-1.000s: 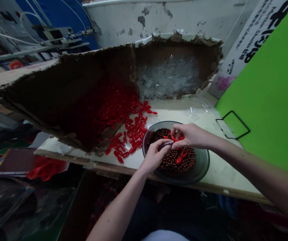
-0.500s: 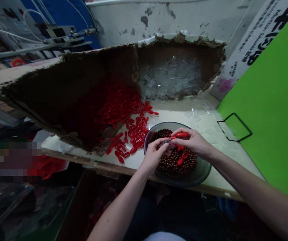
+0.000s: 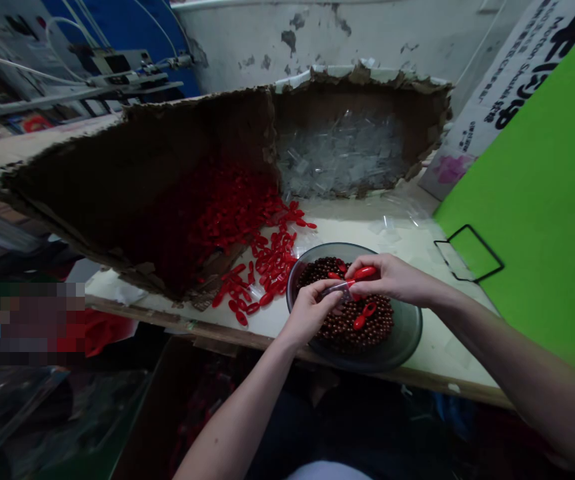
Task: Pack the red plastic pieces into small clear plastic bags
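Observation:
Over a grey bowl (image 3: 410, 337) of brown beads (image 3: 352, 333), my two hands meet. My left hand (image 3: 308, 310) is closed on a small clear tube (image 3: 336, 288), held nearly level. A red plastic piece (image 3: 365, 273) is pinched in my right hand (image 3: 385, 277), its lower end touching the tube's mouth. Whether anything is inside the tube is too small to tell. Below my fingers, a loose red piece with a ring-shaped end (image 3: 364, 316) lies on the beads, and more red shows beside my right fingertips.
An open cardboard box (image 3: 132, 113) holds red pieces (image 3: 232, 207) at left and clear tubes (image 3: 342, 157) at right. Red pieces (image 3: 272, 263) spill out left of the bowl. A green panel (image 3: 542, 200) with a black wire loop (image 3: 490, 257) stands at right.
My right hand has shifted slightly, and the red piece now lines up with the tube's mouth. More of the clear tube shows between my hands.

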{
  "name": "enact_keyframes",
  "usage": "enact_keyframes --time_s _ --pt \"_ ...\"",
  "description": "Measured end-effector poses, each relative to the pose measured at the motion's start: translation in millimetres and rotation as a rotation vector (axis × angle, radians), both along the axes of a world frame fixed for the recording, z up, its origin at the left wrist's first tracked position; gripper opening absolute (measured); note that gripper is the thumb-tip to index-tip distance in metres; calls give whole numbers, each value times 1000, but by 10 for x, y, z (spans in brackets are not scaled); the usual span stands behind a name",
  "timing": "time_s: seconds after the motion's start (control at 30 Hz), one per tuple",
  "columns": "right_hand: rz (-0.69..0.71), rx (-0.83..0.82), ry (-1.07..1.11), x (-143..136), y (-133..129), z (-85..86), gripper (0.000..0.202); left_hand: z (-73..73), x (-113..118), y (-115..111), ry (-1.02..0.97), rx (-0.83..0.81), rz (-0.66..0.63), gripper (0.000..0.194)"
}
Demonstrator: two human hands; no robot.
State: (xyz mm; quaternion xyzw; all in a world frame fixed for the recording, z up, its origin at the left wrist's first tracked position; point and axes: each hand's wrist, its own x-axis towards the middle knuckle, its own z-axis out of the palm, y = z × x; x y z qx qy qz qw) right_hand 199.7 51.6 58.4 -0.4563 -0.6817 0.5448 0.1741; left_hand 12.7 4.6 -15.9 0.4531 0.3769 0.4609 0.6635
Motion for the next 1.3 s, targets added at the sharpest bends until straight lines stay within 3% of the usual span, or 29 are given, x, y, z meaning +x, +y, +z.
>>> enact_keyframes --time_s 0.2,0.4,0.63,0.93,1.1,1.3 --pt "-55 -55 106 4 -55 -46 37 30 -2 16 -43 -65 50 35" --pt "-305 -17 324 -24 -172 -103 33 70 44 -13 -308 -199 34 40" --pt "-489 150 441 -69 -276 -183 29 129 172 -51 -453 -185 102 35" --pt "-525 441 310 -157 -466 -236 20 95 233 -88 -299 -5 198 31" --pt "-525 402 315 -157 -485 -237 24 127 196 -117 -202 26 194 31" --pt "-522 335 310 55 -413 -129 26 138 155 -108 -292 -28 150 36"
